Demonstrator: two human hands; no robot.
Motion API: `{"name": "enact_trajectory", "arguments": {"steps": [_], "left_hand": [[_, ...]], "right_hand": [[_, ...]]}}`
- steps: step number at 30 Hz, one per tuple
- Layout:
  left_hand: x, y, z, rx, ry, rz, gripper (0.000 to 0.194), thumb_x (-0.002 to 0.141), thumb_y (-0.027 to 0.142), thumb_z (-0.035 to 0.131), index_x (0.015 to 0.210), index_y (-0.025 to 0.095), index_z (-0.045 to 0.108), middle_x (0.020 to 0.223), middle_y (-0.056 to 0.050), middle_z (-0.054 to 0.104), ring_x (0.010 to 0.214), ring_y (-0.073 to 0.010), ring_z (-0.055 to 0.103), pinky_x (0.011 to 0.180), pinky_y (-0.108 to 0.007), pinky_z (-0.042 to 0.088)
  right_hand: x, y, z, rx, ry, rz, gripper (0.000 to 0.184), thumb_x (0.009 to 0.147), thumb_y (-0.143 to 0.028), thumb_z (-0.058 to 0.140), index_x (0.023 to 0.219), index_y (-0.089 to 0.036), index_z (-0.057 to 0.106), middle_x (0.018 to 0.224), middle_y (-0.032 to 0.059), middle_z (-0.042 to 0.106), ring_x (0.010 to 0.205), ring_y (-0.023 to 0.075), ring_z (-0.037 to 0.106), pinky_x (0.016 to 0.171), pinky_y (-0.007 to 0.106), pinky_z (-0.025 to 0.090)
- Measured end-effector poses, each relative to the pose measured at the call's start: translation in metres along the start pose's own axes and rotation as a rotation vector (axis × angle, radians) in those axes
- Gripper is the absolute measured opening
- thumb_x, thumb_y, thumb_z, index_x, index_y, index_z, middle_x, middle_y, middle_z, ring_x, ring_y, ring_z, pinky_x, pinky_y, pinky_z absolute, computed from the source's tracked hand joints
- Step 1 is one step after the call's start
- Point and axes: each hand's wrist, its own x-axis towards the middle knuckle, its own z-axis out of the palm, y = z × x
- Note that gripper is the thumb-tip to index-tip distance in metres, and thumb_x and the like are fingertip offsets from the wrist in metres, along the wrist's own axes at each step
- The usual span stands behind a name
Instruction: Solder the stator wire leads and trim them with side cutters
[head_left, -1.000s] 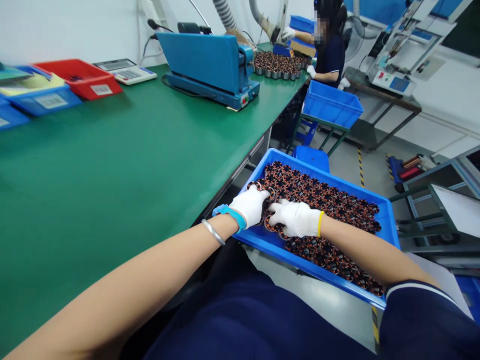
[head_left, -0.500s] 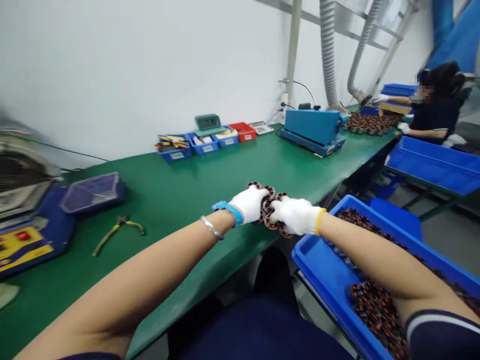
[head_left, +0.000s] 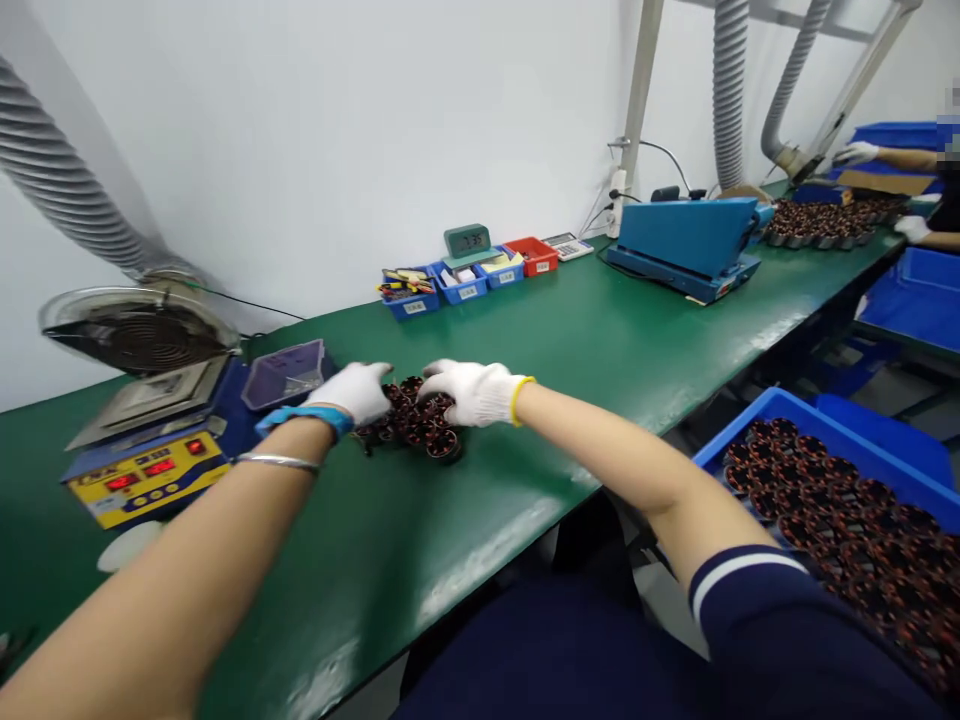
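Observation:
A cluster of copper-wound motor stators (head_left: pixel 412 420), black and ring-shaped, is low over or on the green bench, bunched between my two gloved hands. My left hand (head_left: pixel 360 392), in a white glove with a blue wrist strap, grips the cluster's left side. From the right, my right hand (head_left: pixel 476 393), in a white glove with a yellow cuff, curls its fingers over the cluster's upper right edge. Some fingertips are hidden behind the stators. Beside me at the lower right, a blue tray (head_left: pixel 739 425) holds many more stators (head_left: pixel 847 500) in rows.
A purple bin (head_left: pixel 285 375) and a machine with a yellow display panel (head_left: pixel 150 475) stand left. Along the wall are small blue bins (head_left: pixel 461 290), a red bin (head_left: pixel 536 258), a clock (head_left: pixel 466 240), a calculator (head_left: pixel 568 247) and a blue machine (head_left: pixel 682 245). A co-worker's gloved hands (head_left: pixel 855 153) are far right.
Both hands have carried the stators leftward along the bench, close to the purple bin. My view has turned left, bringing the yellow-panel machine and a grey hose into sight.

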Motion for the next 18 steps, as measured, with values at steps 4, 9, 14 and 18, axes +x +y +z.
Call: {"name": "enact_trajectory", "arguments": {"steps": [4, 9, 14, 18], "left_hand": [[-0.005, 0.030, -0.014, -0.015, 0.141, 0.066, 0.063, 0.088, 0.044, 0.048, 0.142, 0.014, 0.038, 0.143, -0.015, 0.046, 0.122, -0.0297, 0.053, 0.100, -0.040, 0.044], [-0.040, 0.182, 0.017, -0.278, 0.178, 0.628, 0.067, 0.081, 0.050, 0.055, 0.139, 0.021, 0.041, 0.139, -0.005, 0.051, 0.119, -0.0216, 0.055, 0.103, -0.029, 0.043], [-0.122, 0.362, 0.057, -0.311, 0.007, 1.221, 0.074, 0.077, 0.046, 0.062, 0.142, 0.023, 0.037, 0.152, -0.006, 0.036, 0.135, -0.0250, 0.040, 0.112, -0.033, 0.034], [-0.190, 0.458, 0.086, -0.142, -0.273, 1.476, 0.093, 0.068, 0.044, 0.070, 0.148, 0.023, 0.028, 0.160, -0.012, 0.018, 0.136, -0.0351, 0.038, 0.109, -0.043, 0.035]], "right_hand": [[-0.116, 0.037, -0.013, 0.184, 0.182, 0.047, 0.043, 0.082, -0.022, 0.061, 0.125, -0.019, 0.056, 0.138, 0.0085, 0.047, 0.123, 0.0217, 0.051, 0.105, 0.035, 0.041], [-0.334, 0.037, 0.002, 0.106, 0.225, 0.626, 0.059, 0.081, -0.030, 0.065, 0.134, -0.012, 0.047, 0.141, 0.0135, 0.043, 0.130, 0.0234, 0.043, 0.108, 0.036, 0.036], [-0.503, -0.040, 0.053, 0.041, -0.069, 1.323, 0.088, 0.069, -0.039, 0.074, 0.146, -0.026, 0.033, 0.152, 0.0127, 0.028, 0.132, 0.0359, 0.041, 0.100, 0.050, 0.043], [-0.555, -0.100, 0.092, 0.221, -0.174, 1.460, 0.097, 0.062, -0.035, 0.076, 0.148, -0.026, 0.030, 0.156, 0.0146, 0.021, 0.135, 0.0361, 0.036, 0.103, 0.046, 0.042]]}}
